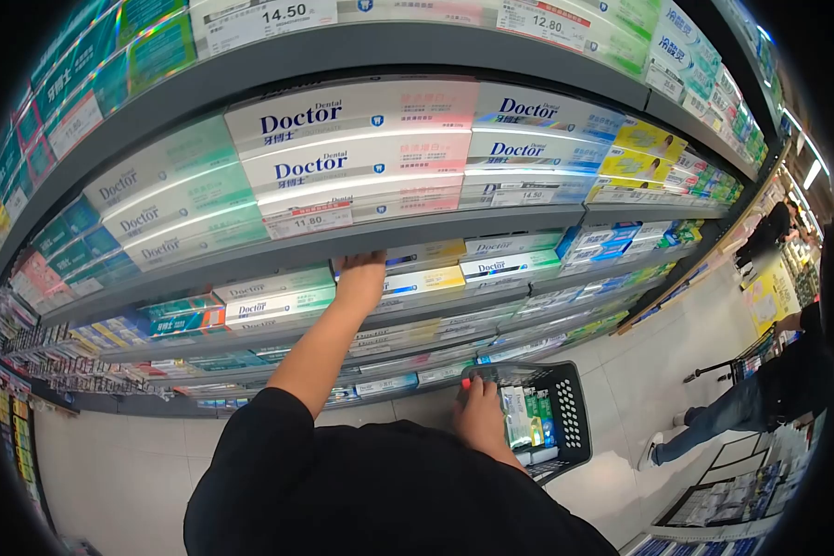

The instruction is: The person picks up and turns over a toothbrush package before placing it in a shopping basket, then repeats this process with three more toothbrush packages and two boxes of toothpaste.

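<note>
My left hand [361, 278] reaches into the shelf row under the grey shelf edge, among white Doctor toothpaste boxes [422, 281]; its fingertips are hidden in the gap there, so its hold cannot be made out. Lower down, my right hand [481, 408] is closed on the near left rim of a black basket [573, 412], with something red at its fingers. Inside the basket lie several green and white boxes [528, 415]. Above my left hand, larger Doctor boxes [343, 162] are stacked behind a price tag [308, 221].
Shelves of toothpaste boxes curve across the view, with a grey shelf edge [343, 243] over my left hand. At the right, a person in jeans [727, 412] stands by a cart [743, 368]. Another person [767, 236] is farther back. A low display [732, 496] is at lower right.
</note>
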The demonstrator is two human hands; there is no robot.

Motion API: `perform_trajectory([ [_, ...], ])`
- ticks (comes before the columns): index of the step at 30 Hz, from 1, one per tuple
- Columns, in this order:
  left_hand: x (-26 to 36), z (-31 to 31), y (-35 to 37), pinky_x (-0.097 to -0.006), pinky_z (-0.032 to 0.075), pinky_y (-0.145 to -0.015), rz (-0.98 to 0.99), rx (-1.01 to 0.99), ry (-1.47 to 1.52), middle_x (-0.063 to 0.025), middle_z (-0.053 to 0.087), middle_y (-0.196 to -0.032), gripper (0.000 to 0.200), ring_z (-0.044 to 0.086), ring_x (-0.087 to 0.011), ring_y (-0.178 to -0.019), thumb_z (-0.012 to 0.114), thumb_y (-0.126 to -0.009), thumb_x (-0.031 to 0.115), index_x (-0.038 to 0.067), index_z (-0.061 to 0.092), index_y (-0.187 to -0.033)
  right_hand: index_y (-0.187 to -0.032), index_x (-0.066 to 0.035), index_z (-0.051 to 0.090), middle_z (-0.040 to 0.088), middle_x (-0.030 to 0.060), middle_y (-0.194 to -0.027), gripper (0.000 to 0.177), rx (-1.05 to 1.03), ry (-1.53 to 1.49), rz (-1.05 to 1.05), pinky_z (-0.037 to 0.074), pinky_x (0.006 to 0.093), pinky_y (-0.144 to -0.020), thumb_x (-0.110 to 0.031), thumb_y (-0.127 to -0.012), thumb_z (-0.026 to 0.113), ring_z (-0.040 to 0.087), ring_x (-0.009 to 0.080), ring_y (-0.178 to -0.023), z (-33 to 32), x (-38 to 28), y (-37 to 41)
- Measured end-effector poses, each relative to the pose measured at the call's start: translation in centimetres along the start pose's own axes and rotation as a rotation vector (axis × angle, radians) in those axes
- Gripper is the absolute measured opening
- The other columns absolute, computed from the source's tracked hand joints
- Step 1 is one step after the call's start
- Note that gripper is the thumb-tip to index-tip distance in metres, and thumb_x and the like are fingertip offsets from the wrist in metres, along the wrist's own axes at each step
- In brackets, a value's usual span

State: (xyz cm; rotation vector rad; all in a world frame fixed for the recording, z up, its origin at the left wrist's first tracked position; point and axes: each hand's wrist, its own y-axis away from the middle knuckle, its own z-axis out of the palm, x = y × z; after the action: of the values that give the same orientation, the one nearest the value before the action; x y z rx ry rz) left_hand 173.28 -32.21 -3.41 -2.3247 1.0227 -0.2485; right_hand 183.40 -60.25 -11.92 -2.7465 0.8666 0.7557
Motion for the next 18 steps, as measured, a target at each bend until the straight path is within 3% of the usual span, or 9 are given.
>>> perform_trajectory([
  [5,1.3,-3.4,0.9,-0.0518,0.024,-0.106,-0.068,0.020,0.088,-0.0156,0.051,-0.118,0.050,0.042,-0.0354,-0.118,0.058,-0.076,0.002,0.001,0.049,-0.125,-0.126,0.001,0.040,0.045,0.0231,-0.117,0.065,0.018,0.035,0.017,0.047,0.0470,-0.083,-0.025,-0.075,0.071,0.051,0.0424,-0.104,-0.7,0.6,-0.3],
  [6,1.2,-3.5,1.5,-0.0481,0.027,-0.103,-0.042,0.106,0.080,-0.0139,0.050,-0.115,0.046,0.043,-0.0332,-0.116,0.059,-0.075,0.001,0.002,0.052,-0.121,-0.126,0.001,0.040,0.045,0.0223,-0.117,0.066,0.015,0.042,0.007,0.047,0.0464,-0.084,-0.027,-0.074,0.071,0.050,0.0416,-0.105,-0.6,1.1,-0.3],
  [9,1.4,-7.8,3.3,-0.0449,0.032,-0.098,-0.012,-0.021,0.298,-0.0131,0.050,-0.111,0.046,0.046,-0.0320,-0.110,0.061,-0.072,-0.001,0.003,0.055,-0.117,-0.127,0.002,0.039,0.043,0.0218,-0.119,0.071,0.069,0.107,-0.067,0.045,0.0461,-0.086,-0.032,-0.074,0.071,0.045,0.0411,-0.109,-0.3,2.0,-0.7],
  [10,1.2,-8.2,4.2,-0.0430,0.035,-0.092,0.078,0.131,0.279,-0.0124,0.050,-0.109,0.050,0.047,-0.0313,-0.105,0.064,-0.068,-0.002,0.004,0.055,-0.117,-0.128,0.003,0.038,0.042,0.0227,-0.121,0.072,0.115,0.159,-0.115,0.043,0.0469,-0.087,-0.032,-0.074,0.070,0.043,0.0421,-0.111,-0.7,1.8,-0.3],
  [11,1.2,-8.8,5.2,-0.0427,0.036,-0.092,0.092,0.095,0.315,-0.0121,0.050,-0.109,0.050,0.047,-0.0314,-0.105,0.064,-0.068,-0.002,0.004,0.055,-0.117,-0.129,0.003,0.037,0.041,0.0235,-0.123,0.073,0.159,0.209,-0.161,0.042,0.0477,-0.089,-0.032,-0.074,0.070,0.041,0.0431,-0.112,-0.7,1.6,-0.1],
  [14,1.6,-12.3,7.7,-0.0418,0.036,-0.092,0.135,-0.015,0.441,-0.0114,0.050,-0.110,0.052,0.048,-0.0316,-0.105,0.066,-0.067,-0.001,0.005,0.055,-0.118,-0.134,0.005,0.030,0.036,0.0239,-0.130,0.083,0.305,-0.054,-0.434,0.035,0.0482,-0.096,-0.041,-0.076,0.069,0.037,0.0411,-0.119,-0.7,2.5,-0.7],
  [17,1.8,-12.8,10.2,-0.0411,0.037,-0.091,0.170,-0.133,0.607,-0.0107,0.050,-0.111,0.053,0.048,-0.0321,-0.104,0.068,-0.069,0.003,0.007,0.054,-0.119,-0.138,0.006,0.022,0.031,0.0231,-0.136,0.093,0.285,-0.638,-0.556,0.031,0.0445,-0.101,-0.051,-0.078,0.065,0.035,0.0363,-0.123,-3.1,0.5,-0.4],
  [18,1.8,-12.7,10.8,-0.0410,0.038,-0.091,0.184,-0.181,0.668,-0.0106,0.050,-0.111,0.052,0.048,-0.0322,-0.104,0.069,-0.070,0.004,0.007,0.054,-0.120,-0.140,0.005,0.019,0.026,0.0223,-0.139,0.098,0.269,-0.674,-0.594,0.034,0.0416,-0.099,-0.057,-0.078,0.062,0.032,0.0314,-0.126,-2.7,1.2,-1.0],
])
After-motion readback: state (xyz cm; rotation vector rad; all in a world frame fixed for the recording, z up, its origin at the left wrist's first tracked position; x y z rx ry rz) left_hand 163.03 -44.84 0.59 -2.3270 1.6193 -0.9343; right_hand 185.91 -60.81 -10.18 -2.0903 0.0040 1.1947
